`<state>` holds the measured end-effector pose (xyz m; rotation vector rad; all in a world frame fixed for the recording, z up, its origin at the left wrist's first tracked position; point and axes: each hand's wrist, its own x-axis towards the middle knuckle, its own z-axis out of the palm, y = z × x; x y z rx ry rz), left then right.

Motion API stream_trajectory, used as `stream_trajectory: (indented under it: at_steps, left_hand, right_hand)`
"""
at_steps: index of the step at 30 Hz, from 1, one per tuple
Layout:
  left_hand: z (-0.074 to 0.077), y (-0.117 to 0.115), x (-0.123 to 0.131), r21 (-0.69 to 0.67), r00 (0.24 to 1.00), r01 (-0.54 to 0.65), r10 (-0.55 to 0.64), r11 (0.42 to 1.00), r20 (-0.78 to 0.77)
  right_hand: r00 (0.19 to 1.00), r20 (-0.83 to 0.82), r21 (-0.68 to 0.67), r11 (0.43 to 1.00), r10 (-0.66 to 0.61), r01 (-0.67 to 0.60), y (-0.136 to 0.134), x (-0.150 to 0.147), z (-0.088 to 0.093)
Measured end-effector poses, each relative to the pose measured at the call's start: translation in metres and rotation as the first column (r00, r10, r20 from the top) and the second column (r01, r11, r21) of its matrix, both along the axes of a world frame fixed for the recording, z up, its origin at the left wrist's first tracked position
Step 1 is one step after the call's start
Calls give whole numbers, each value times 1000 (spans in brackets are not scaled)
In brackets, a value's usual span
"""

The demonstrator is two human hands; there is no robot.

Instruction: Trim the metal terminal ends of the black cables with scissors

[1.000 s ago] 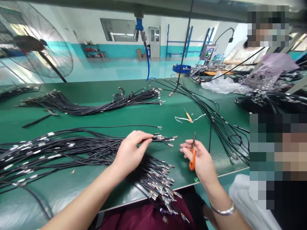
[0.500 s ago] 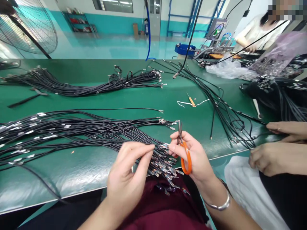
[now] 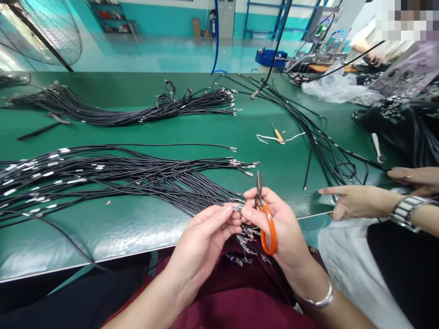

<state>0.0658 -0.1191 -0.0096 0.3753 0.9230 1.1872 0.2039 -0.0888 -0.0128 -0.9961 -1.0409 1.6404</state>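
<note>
My left hand point(image 3: 202, 240) pinches a small metal cable connector point(image 3: 236, 209) between thumb and forefinger. My right hand point(image 3: 286, 228) is wrapped round orange-handled scissors point(image 3: 270, 230), blades pointing up and away from me. Its thumb and forefinger also meet at the connector's right side, close to my left fingertips. Black cables point(image 3: 164, 185) run from the left towards my hands, white labels along them. More metal cable ends point(image 3: 245, 240) hang over the table's edge below my fingers, partly hidden by my hands.
A second black cable bundle point(image 3: 137, 114) lies farther back on the green table point(image 3: 192, 132). To the right are a wooden-handled pick point(image 3: 278, 135) with white string, looser cables point(image 3: 305, 125) and a white-handled tool point(image 3: 376, 147). A co-worker's hand point(image 3: 363, 201) reaches in from the right.
My left hand has moved right and taken hold of the connector beside my right fingertips. The co-worker's nearer hand has moved left and stretched out a finger. The view has tilted slightly down.
</note>
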Motion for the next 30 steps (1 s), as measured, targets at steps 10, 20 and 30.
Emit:
stream_trajectory:
  at_steps: [10,20,30]
  left_hand:
    - [36,6,-36,610,223,310,568,729,-792]
    - [40,56,-53,352,918,-53,184,934,-351]
    - [39,60,-49,307,933,-127,219,943,-287]
  right_hand:
    - [932,335,336,907,137,-254,46,5,50]
    - [954,17,318,902,300,-290,101,-49,65]
    - [939,-28,260,910,342,-324,102,-56,53]
